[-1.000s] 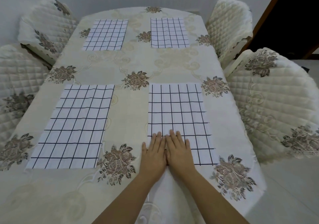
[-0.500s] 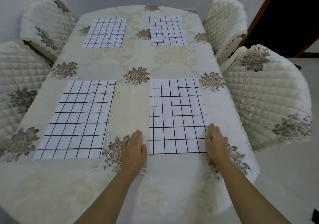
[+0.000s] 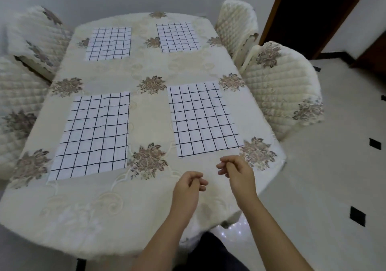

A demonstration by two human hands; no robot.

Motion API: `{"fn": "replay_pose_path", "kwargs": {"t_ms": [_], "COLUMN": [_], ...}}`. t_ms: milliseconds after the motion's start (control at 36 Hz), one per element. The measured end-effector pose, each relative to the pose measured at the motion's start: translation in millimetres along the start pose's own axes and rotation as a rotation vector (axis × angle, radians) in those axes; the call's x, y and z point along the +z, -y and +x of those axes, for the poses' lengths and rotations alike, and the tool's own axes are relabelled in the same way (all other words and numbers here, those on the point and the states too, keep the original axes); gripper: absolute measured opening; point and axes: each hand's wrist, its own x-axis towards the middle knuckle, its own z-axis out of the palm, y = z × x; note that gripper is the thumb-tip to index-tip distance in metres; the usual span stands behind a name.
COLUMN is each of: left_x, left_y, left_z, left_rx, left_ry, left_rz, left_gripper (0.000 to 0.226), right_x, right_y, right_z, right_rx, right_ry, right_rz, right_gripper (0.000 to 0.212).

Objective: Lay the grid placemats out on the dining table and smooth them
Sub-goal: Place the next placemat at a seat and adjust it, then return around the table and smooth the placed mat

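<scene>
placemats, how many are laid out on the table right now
4. The near-left placemat and near-right placemat lie closest to the person; the far-left placemat and far-right placemat lie at the other end. The whole table top shows, so none seems hidden.

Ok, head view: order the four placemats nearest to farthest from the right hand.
1. Near-right placemat, just ahead of the right hand.
2. Near-left placemat, across to the left.
3. Far-right placemat, far end.
4. Far-left placemat, diagonal far corner.
</scene>
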Motion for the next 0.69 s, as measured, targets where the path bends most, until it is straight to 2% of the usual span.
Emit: {"fn": "replay_pose_path", "kwargs": {"t_ms": [194, 389, 528, 694], "left_x": [51, 121, 233, 382], "left_y": [0, -49, -88, -108], "left_z": [-38, -41, -34, -24], "left_rx": [0.027, 0.235, 0.347, 0.315], "left_ry": [0.127, 0.168, 0.296, 0.414], "left_rz": [0.019, -0.001, -0.027, -0.058], "left_gripper": [0.028, 0.025, 0.022, 0.026], "right_x": [-61, -137, -242, -376], "right_y": [2, 18, 21, 19], "right_z": [-16, -5, 22, 59], "right_rx": [-0.005, -0.091, -0.147, -0.125], "right_ry": [-0.159, -0.305, -0.434, -0.518], "right_rz": [0.115, 0.226, 0.26, 0.185], "right_gripper": [0.032, 0.031, 0.031, 0.03]}}
